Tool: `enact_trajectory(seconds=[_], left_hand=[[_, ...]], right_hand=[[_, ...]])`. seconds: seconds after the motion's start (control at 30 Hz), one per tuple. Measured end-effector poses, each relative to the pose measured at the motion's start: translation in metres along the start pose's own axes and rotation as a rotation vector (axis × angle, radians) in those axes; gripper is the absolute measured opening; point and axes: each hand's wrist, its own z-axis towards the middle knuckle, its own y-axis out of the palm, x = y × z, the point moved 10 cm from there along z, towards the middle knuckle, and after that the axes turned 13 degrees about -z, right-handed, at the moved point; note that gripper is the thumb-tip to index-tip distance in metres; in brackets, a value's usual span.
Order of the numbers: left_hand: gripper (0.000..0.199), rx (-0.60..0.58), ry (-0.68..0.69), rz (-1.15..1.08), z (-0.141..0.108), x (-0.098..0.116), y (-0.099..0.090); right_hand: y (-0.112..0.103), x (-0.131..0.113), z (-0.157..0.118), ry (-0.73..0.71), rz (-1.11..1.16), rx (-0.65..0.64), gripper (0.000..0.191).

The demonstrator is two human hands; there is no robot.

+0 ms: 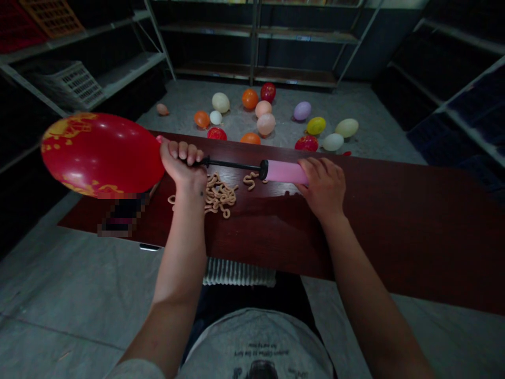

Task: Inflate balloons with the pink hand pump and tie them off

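A large red balloon (104, 155) with yellow print, swollen with air, points to the left with its neck at my left hand (183, 163). That hand is closed round the black end of a balloon pump, beside the balloon's neck; the fingers hide the exact join. Between my hands the pump's black rod shows, drawn out of its pink barrel. My right hand (325, 187) is wrapped round the pink barrel of the balloon pump (282, 171). Below the rod, a heap of tan squiggly long balloons (219, 195) lies on the dark red table (272, 231).
Several inflated balloons (265, 124) in mixed colours lie on the concrete floor beyond the table. Metal shelves (307, 37) stand behind and at both sides, with a white crate (81, 81) at left. A pixelated dark patch (124, 213) covers something at the table's left end.
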Motion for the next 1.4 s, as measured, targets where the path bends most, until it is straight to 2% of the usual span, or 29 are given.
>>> enact_trajectory(seconds=[0.13,0.33,0.53,0.7,0.83,0.97,1.17,1.4], left_hand=[[0.047,-0.049,0.034,-0.046,-0.004,0.010,0.008],[0.047,-0.076,0.047,-0.040,-0.014,0.001,0.017],[0.047,-0.057,-0.006,-0.020,-0.028,-0.023,0.024],[0.050,-0.026,-0.097,0.052,-0.048,-0.054,0.024],[0.052,-0.056,-0.163,0.041,-0.063,-0.078,0.026],[0.054,-0.070,-0.201,0.019,-0.067,-0.090,0.026],[0.054,-0.062,-0.187,0.000,-0.056,-0.082,0.023],[0.050,0.028,-0.136,-0.048,-0.034,-0.058,0.011]], right_hand=[[-0.001,0.004,0.001,0.012,0.093,0.002,0.048],[0.013,0.000,-0.002,0.030,0.164,-0.100,0.040],[0.004,-0.006,-0.002,0.023,0.168,-0.112,0.043],[-0.004,-0.026,-0.003,-0.020,0.169,-0.118,0.047],[0.004,-0.035,-0.006,-0.044,0.196,-0.161,0.047],[0.010,-0.028,-0.007,-0.028,0.211,-0.143,0.049],[0.005,-0.027,-0.004,-0.014,0.221,-0.065,0.055],[0.011,-0.024,-0.004,-0.030,0.111,-0.072,0.057]])
